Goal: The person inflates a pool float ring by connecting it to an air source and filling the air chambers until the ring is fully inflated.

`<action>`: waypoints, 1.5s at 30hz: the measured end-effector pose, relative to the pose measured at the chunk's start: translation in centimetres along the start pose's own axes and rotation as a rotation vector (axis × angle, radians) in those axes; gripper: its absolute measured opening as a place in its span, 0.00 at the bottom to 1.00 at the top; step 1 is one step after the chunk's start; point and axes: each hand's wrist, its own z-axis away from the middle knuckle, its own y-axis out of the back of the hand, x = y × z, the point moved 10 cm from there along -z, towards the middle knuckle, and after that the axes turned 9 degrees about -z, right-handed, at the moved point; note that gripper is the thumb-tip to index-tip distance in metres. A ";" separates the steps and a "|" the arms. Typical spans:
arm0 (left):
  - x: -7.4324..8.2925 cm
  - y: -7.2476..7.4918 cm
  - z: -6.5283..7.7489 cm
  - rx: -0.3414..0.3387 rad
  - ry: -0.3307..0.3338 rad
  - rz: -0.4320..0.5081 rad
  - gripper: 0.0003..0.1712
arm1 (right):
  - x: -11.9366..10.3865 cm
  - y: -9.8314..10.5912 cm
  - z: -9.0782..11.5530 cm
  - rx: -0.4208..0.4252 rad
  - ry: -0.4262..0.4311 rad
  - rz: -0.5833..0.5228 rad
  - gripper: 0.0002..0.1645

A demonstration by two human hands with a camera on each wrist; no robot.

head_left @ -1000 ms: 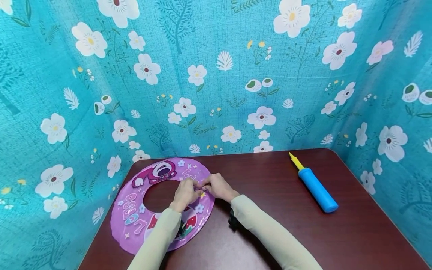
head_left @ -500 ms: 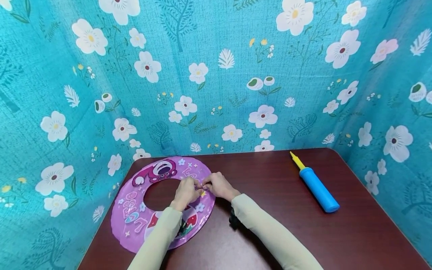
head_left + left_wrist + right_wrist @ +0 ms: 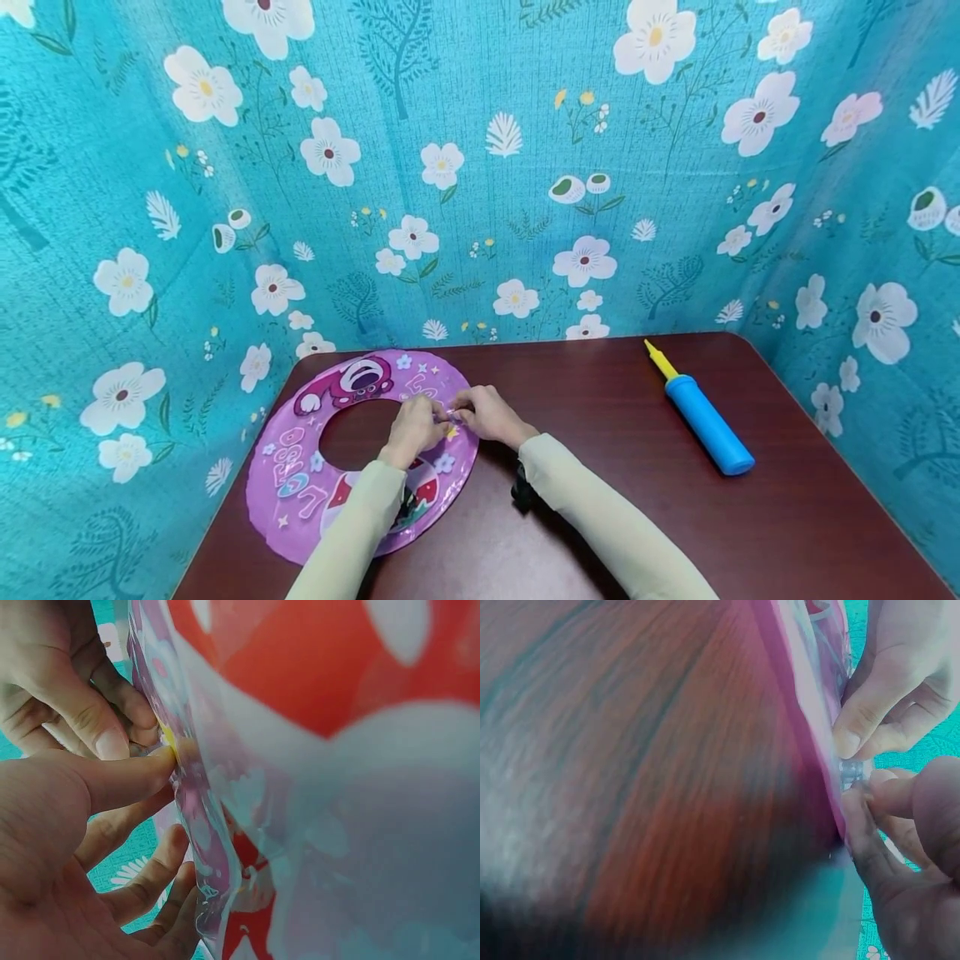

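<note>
A purple swim ring (image 3: 273, 508) printed with a bear, letters and strawberries lies on the left part of the table, plumped up with a wrinkled edge. My left hand (image 3: 415, 429) reaches across its hole and pinches the ring at the foot of a small clear valve (image 3: 851, 772). From the other side my right hand (image 3: 487, 414) pinches that valve between thumb and index finger. In the left wrist view the left hand's other fingers (image 3: 142, 892) spread loosely along the ring's skin. The fingertips of both hands meet there and hide much of the valve.
A blue hand pump (image 3: 708, 425) with a yellow nozzle lies on the right side of the dark reddish-brown table (image 3: 585, 400). Teal flowered curtains (image 3: 480, 208) hang behind the table and along both sides.
Both hands stay at the same spot on the swim ring. A little more pale valve shows between the fingertips, and the head view has shifted very slightly.
</note>
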 end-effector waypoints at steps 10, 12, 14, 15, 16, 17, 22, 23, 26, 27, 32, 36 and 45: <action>0.0 -0.1 0.1 0.002 -0.009 0.010 0.06 | -0.5 1.0 0.6 0.017 0.053 0.066 0.08; 0.1 0.0 0.1 0.003 -0.010 0.014 0.06 | -0.7 1.3 0.7 0.011 0.069 0.069 0.07; 0.2 0.2 0.1 0.006 -0.015 0.009 0.06 | -0.9 1.7 0.8 0.007 0.090 0.070 0.07; 0.2 0.2 0.0 0.009 -0.017 0.008 0.06 | -1.1 2.0 0.8 0.010 0.102 0.071 0.07; 0.2 0.3 0.0 0.010 -0.017 0.006 0.05 | -1.3 2.3 0.9 0.017 0.115 0.073 0.07; 0.3 0.4 0.0 0.011 -0.018 0.007 0.05 | -1.4 2.6 1.0 0.025 0.126 0.078 0.07; 0.2 0.4 0.1 0.018 -0.009 0.034 0.04 | -1.9 4.5 1.5 0.064 0.138 0.096 0.07; 0.1 0.4 0.2 0.018 -0.004 0.044 0.04 | -1.9 4.8 1.6 0.068 0.132 0.099 0.07; -0.1 0.1 0.2 0.018 0.000 0.079 0.03 | -1.6 6.0 2.2 0.085 0.110 0.103 0.08; -0.1 0.1 0.2 0.015 -0.005 0.089 0.03 | -1.5 6.4 2.4 0.093 0.104 0.103 0.08; 0.2 -0.4 0.3 -0.012 -0.038 0.123 0.05 | -1.0 8.8 3.7 0.124 0.077 0.092 0.07; 0.5 -0.4 0.2 -0.022 -0.076 0.118 0.07 | -0.6 11.2 4.9 0.146 0.060 0.105 0.07; 0.5 -0.4 0.3 -0.047 -0.070 0.104 0.11 | 1.0 16.1 8.5 0.196 0.032 0.166 0.13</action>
